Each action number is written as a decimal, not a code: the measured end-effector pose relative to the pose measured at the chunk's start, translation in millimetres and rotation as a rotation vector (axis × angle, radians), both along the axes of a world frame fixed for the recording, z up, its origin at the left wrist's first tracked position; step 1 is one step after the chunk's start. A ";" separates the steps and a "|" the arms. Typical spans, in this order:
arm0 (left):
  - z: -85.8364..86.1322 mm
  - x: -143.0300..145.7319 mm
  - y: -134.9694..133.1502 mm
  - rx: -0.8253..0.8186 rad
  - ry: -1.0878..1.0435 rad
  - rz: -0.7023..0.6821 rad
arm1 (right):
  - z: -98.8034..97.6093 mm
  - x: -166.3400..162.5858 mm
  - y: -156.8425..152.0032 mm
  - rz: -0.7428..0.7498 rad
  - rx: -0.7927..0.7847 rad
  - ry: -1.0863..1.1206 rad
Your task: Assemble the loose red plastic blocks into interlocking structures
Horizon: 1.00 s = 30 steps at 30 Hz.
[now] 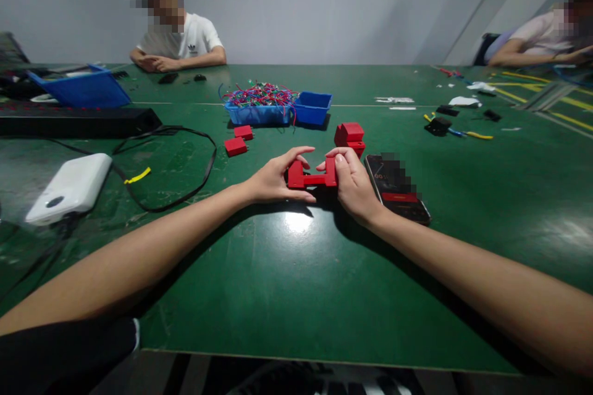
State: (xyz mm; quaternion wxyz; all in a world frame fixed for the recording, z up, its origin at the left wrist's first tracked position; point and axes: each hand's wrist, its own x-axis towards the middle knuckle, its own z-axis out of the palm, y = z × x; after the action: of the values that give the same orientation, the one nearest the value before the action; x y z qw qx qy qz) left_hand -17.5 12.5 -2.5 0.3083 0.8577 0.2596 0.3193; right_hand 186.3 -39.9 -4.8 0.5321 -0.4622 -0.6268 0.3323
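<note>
A red plastic part [309, 179], two blocks joined by a thin bar, rests on the green table [296, 284] between my hands. My left hand [278, 179] curls round its left block with thumb and fingers. My right hand [353, 185] grips the right block from the other side. Just behind my right hand stands a stack of red blocks [350, 136]. Two more red blocks [239, 139] lie further left. A blue bin of coloured wires [259, 103] and an emptier blue bin [313, 107] sit behind them.
A phone [396, 190] lies right of my right hand. A white device [70, 187] with a black cable [185, 160] sits at left, beside a long black box [74, 121] and a blue tray [83, 89]. Two other people sit at the far side and the right corner.
</note>
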 end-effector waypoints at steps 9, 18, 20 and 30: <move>2.6 1.0 -1.4 0.025 -0.076 0.218 | -1.3 1.3 2.7 -0.013 -0.011 -0.066; -3.4 -0.8 1.1 0.094 -0.239 0.301 | 4.6 0.5 1.7 0.136 0.009 -0.163; -5.1 -2.2 1.9 0.184 -0.262 0.310 | 2.5 1.2 3.3 0.179 0.010 -0.167; 0.8 -2.4 -9.2 0.836 -0.099 0.151 | -9.2 3.3 5.5 0.235 0.186 -0.354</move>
State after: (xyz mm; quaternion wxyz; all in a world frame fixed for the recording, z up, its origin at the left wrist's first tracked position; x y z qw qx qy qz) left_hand -19.9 3.3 -1.7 -0.0780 0.8710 0.1547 0.4597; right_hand 189.6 -34.5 -14.0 0.4117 -0.3860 -0.7878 0.2466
